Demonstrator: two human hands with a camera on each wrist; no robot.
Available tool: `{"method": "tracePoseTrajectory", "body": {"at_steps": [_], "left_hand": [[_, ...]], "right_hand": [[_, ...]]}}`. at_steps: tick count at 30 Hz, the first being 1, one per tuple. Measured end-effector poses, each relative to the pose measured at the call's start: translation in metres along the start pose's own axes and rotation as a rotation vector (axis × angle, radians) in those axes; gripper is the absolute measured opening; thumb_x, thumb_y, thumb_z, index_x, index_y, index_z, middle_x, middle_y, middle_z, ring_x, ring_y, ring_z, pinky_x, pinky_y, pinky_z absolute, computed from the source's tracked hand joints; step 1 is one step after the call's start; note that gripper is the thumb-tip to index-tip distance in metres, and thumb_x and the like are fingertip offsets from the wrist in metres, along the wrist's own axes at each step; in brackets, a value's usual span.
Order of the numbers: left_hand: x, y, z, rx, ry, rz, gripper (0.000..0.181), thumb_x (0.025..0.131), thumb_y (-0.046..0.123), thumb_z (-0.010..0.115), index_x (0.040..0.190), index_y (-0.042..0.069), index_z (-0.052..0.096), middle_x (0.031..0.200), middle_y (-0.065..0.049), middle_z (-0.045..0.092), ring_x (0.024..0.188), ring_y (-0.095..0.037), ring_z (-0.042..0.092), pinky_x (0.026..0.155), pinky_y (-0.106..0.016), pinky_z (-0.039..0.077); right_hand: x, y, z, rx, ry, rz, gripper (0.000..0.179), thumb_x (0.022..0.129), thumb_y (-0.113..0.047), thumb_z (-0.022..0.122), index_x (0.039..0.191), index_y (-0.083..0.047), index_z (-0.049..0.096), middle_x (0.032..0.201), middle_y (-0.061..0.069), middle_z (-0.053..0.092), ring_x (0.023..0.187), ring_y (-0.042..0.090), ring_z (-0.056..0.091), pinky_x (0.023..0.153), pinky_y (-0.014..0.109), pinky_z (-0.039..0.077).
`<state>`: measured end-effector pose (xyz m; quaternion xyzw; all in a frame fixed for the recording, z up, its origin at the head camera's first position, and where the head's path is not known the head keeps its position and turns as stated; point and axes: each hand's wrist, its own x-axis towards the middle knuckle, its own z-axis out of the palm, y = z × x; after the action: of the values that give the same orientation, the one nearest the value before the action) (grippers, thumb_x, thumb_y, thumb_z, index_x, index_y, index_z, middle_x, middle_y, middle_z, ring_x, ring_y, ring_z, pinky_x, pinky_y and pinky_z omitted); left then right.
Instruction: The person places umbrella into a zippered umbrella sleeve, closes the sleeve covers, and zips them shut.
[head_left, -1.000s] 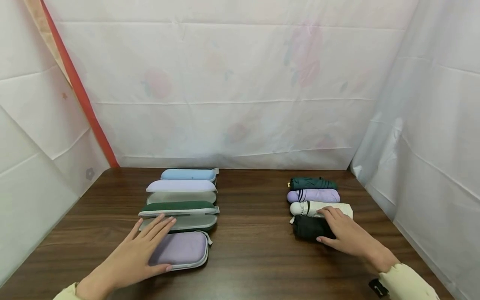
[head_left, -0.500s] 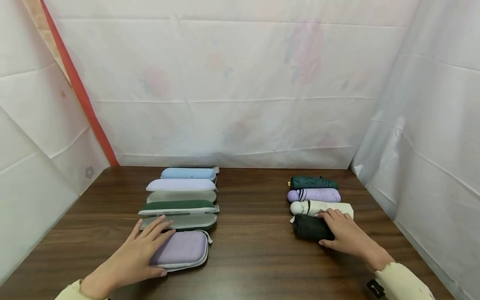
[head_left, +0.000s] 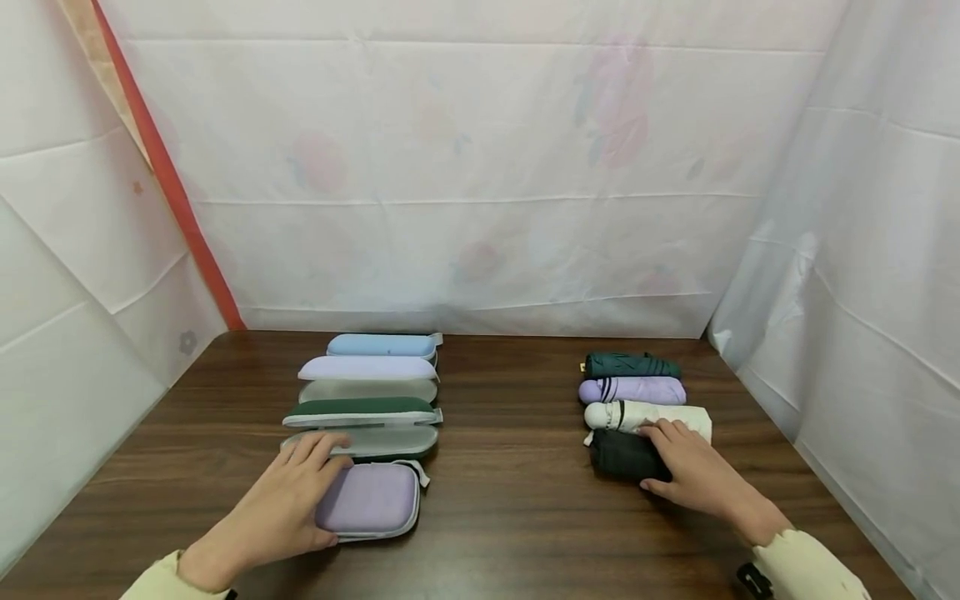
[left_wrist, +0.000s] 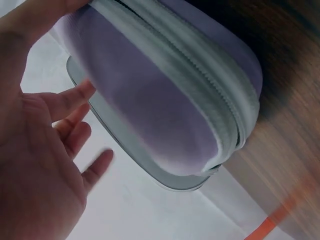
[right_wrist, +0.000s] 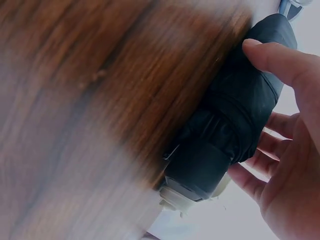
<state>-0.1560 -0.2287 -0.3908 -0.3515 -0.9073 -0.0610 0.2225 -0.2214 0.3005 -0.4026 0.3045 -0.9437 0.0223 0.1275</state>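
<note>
My left hand (head_left: 279, 502) holds the left end of a closed light-purple zip case (head_left: 378, 496), thumb at its near edge and fingers at the far side. In the left wrist view, the thumb overlaps the grey zip band (left_wrist: 185, 75), while the lower fingers stay spread off the case. My right hand (head_left: 693, 467) grips the right end of a folded black umbrella (head_left: 626, 454), thumb on the near side. Fingers reach round its far side in the right wrist view, and the palm hides part of its end. Just behind lies a folded white umbrella (head_left: 651, 415).
Behind the purple case sit an open green case (head_left: 360, 408), an open lavender case (head_left: 367, 368) and a light-blue case (head_left: 381, 344). A folded lilac umbrella (head_left: 641, 390) and a dark-green one (head_left: 630, 365) lie at the back right. White sheets (head_left: 465, 183) enclose the wooden table (head_left: 510, 467).
My left hand has shifted slightly right, its fingers drawing in on the purple case. The right thumb has moved slightly along the black umbrella, which stays in place.
</note>
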Motion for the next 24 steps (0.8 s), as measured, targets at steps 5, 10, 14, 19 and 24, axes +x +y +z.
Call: {"method": "tracePoseTrajectory", "body": {"at_steps": [5,10,14,19,24], "left_hand": [[0.002,0.0,-0.002,-0.01,0.022,-0.01,0.077,0.036,0.037,0.09,0.1,0.007,0.06,0.101,-0.001,0.054,0.097,-0.021,0.047,0.079,-0.044,0.041],[0.004,0.002,-0.008,-0.026,-0.04,-0.038,0.071,0.042,0.04,0.089,0.1,0.009,0.061,0.095,0.004,0.056,0.091,-0.016,0.052,0.077,-0.041,0.046],[0.008,0.005,-0.015,-0.082,-0.116,-0.079,0.065,0.052,0.042,0.087,0.104,0.009,0.065,0.097,0.006,0.057,0.087,-0.011,0.055,0.073,-0.037,0.048],[0.017,0.008,-0.024,-0.196,-0.217,-0.135,0.061,0.065,0.046,0.082,0.114,0.014,0.066,0.107,0.004,0.059,0.087,-0.008,0.055,0.067,-0.031,0.048],[0.031,0.011,-0.029,-0.306,-0.261,-0.125,0.056,0.073,0.05,0.075,0.12,0.021,0.065,0.11,0.007,0.06,0.088,-0.005,0.054,0.067,-0.028,0.047]], "right_hand": [[0.0,0.0,0.0,0.003,-0.002,-0.003,0.066,0.069,-0.033,0.083,0.118,0.002,0.056,0.111,0.012,0.054,0.1,0.03,0.052,0.084,0.048,0.043],[0.001,-0.002,-0.002,0.003,-0.017,-0.003,0.066,0.07,-0.032,0.084,0.118,0.004,0.056,0.11,0.014,0.055,0.101,0.031,0.053,0.086,0.048,0.043],[0.001,-0.003,-0.004,-0.003,-0.028,0.001,0.066,0.07,-0.032,0.083,0.118,0.004,0.056,0.11,0.015,0.055,0.101,0.031,0.053,0.086,0.047,0.044],[0.002,-0.004,-0.005,-0.006,-0.03,0.0,0.066,0.071,-0.031,0.083,0.118,0.005,0.055,0.112,0.016,0.056,0.102,0.031,0.053,0.087,0.048,0.044],[0.001,-0.005,-0.006,-0.003,-0.039,-0.003,0.066,0.071,-0.03,0.083,0.119,0.006,0.055,0.113,0.017,0.056,0.104,0.033,0.053,0.088,0.048,0.043]]}}
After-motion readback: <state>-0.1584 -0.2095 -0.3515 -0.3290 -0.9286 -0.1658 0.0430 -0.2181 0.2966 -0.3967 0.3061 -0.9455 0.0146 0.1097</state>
